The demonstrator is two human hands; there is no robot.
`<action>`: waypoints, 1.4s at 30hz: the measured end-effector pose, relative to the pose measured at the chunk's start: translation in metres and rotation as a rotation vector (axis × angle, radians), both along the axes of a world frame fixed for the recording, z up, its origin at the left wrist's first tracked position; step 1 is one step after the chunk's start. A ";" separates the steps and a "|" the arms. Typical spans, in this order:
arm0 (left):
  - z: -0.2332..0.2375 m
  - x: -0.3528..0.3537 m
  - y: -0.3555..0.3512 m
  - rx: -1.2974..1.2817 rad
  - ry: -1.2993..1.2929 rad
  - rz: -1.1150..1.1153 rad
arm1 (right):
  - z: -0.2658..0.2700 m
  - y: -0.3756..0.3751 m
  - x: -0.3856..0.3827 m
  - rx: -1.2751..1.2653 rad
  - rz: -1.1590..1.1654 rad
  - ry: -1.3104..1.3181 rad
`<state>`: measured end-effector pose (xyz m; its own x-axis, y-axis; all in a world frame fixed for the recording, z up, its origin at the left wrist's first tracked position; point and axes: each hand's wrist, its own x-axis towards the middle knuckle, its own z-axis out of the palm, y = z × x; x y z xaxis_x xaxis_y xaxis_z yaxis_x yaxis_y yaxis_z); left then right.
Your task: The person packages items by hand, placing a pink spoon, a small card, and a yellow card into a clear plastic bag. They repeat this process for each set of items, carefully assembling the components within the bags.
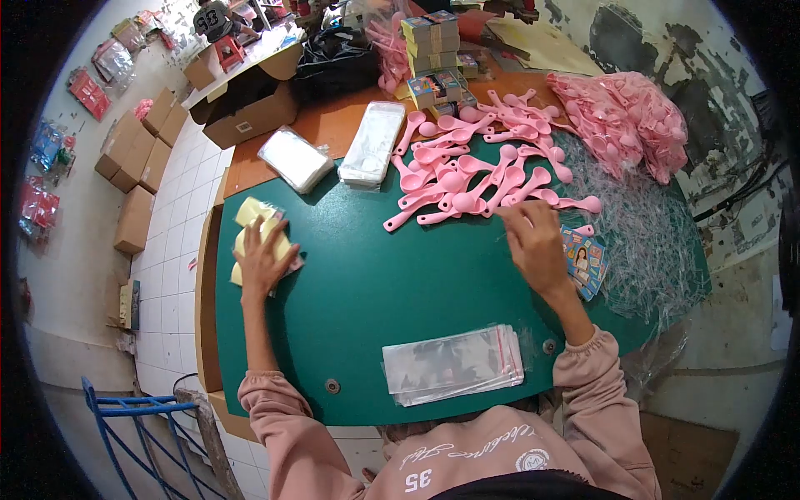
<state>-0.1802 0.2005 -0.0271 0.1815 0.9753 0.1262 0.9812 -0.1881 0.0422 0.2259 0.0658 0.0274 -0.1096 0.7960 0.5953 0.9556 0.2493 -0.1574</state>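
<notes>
My left hand [264, 259] rests with spread fingers on several yellow items in clear wrapping [250, 212] at the table's left side. Over the front edge of a heap of pink measuring spoons [454, 179], my right hand [536, 242] is bent with its fingertips drawn together. What those fingertips hold, if anything, is too small to make out. Colourful printed cards [586, 262] lie fanned beside my right wrist, partly covered by it. Nearest my body is a stack of clear plastic bags [450, 367], lying flat.
Two stacks of clear bags [372, 143] lie toward the back. Bundled card stacks [432, 46] stand behind the spoons. Right of them are a bag of pink spoons [625, 117] and a pile of clear plastic strips [642, 250]. An open cardboard box [250, 112] stands back left.
</notes>
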 end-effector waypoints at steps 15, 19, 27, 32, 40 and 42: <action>-0.036 -0.202 -0.020 0.121 -0.157 0.287 | 0.002 -0.038 0.032 -0.084 -0.005 1.215; 0.007 -0.132 -0.039 0.277 0.073 0.590 | 0.007 -0.048 0.029 -0.100 -0.048 1.209; 0.058 0.144 -0.122 -0.205 -0.608 -0.675 | 0.013 -0.038 0.009 -0.127 0.034 1.177; 0.036 0.207 -0.152 -0.621 -0.433 -0.835 | 0.018 -0.014 0.009 -0.055 0.191 1.110; 0.019 0.196 -0.133 -0.722 -0.825 -0.849 | -0.027 -0.017 0.001 -0.071 0.222 1.278; 0.017 0.195 -0.130 -0.671 -0.848 -0.875 | -0.025 -0.019 0.004 -0.179 0.247 1.376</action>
